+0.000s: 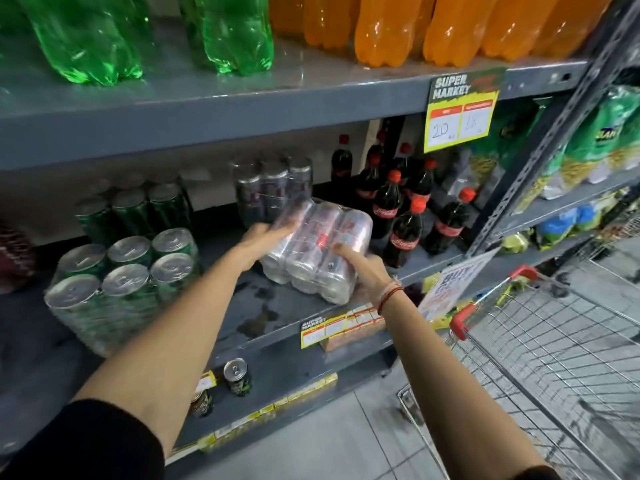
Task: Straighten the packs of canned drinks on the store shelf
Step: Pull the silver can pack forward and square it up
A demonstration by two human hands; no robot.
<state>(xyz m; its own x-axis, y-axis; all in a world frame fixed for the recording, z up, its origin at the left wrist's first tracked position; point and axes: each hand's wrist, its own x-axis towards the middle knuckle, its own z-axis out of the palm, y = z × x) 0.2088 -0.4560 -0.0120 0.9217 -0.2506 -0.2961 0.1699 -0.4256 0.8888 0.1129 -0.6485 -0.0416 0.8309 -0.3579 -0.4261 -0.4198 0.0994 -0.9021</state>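
A shrink-wrapped pack of silver cans [320, 249] lies on its side, tilted, on the middle grey shelf [277, 306]. My left hand [258, 245] grips its left end and my right hand [365, 270] grips its near right corner. Behind it a pack of dark cans [272, 192] stands upright. To the left, a pack of green cans [121, 282] stands at the shelf front, with another green pack [133, 209] farther back.
Cola bottles with red caps [405, 223] stand just right of the silver pack. Green and orange bottles [384, 29] fill the shelf above. A wire shopping cart [540, 344] stands at the right. Loose cans [237, 375] sit on the shelf below. Dark stains mark the shelf near the pack.
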